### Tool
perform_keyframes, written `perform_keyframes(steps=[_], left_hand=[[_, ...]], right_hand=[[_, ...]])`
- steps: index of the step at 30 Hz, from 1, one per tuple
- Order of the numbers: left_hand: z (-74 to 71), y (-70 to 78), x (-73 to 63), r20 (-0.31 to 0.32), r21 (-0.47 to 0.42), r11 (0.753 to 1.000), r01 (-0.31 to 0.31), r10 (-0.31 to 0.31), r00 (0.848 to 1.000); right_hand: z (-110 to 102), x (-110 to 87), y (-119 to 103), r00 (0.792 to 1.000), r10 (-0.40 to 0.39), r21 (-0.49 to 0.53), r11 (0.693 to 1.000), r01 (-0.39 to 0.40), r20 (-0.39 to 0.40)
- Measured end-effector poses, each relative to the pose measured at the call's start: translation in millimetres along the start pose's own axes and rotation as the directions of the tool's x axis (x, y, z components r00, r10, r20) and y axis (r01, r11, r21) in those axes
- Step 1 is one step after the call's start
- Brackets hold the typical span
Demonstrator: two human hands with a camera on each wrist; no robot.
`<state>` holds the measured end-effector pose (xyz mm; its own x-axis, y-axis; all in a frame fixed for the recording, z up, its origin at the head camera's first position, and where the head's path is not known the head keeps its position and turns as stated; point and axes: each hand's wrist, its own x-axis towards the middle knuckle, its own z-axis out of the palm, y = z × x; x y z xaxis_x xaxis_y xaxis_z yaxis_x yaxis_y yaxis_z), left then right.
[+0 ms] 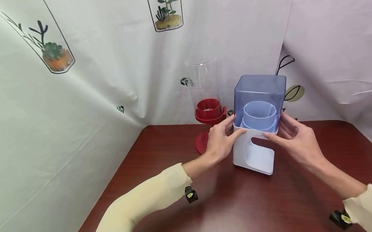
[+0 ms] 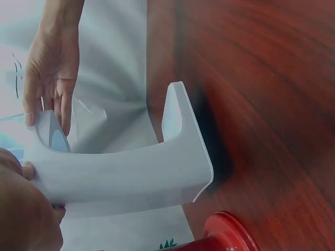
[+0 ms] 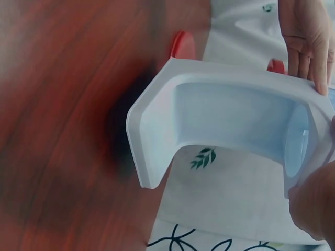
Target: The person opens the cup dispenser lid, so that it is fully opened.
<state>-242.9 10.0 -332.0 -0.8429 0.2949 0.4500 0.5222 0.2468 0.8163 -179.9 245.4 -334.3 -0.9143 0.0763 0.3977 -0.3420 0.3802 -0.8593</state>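
Observation:
Both hands grip a dispenser-like thing made of a white C-shaped base (image 1: pixel 245 155) and a see-through blue box-shaped cover (image 1: pixel 259 87). Under the cover shows a round cup-like ring (image 1: pixel 259 112). My left hand (image 1: pixel 219 138) holds the left side where cover meets base, thumb on the front rim. On the opposite side, my right hand (image 1: pixel 300 142) holds it the same way, fingers partly hidden behind. The base leans slightly in the head view; a dark shadow lies beside its foot in both wrist views. I cannot tell whether it touches the table.
Behind my left hand stands a red stand (image 1: pixel 202 143) with a red ring (image 1: pixel 209 109) and a tall clear cylinder (image 1: pixel 203 77). The dark red wooden table (image 1: pixel 174 140) ends at a white curtain (image 1: pixel 124 63) printed with plants.

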Motion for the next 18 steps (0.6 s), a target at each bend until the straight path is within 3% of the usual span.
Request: perform_keyframes(steps=[9,18], left_hand=[[-24.9,10.7,-24.9,0.012,-0.046,0.999,0.011,-0.011,1.000],[-47.2,16.7,-48.4,0.039,-0.127,0.992,0.018,-0.013,0.999]], right_hand=[[15,-17.9,-16,0.999,-0.053,0.038,0.998,0.053,0.012],[27,-34.6,-29,0.998,-0.042,0.090,0.995,0.038,0.042]])
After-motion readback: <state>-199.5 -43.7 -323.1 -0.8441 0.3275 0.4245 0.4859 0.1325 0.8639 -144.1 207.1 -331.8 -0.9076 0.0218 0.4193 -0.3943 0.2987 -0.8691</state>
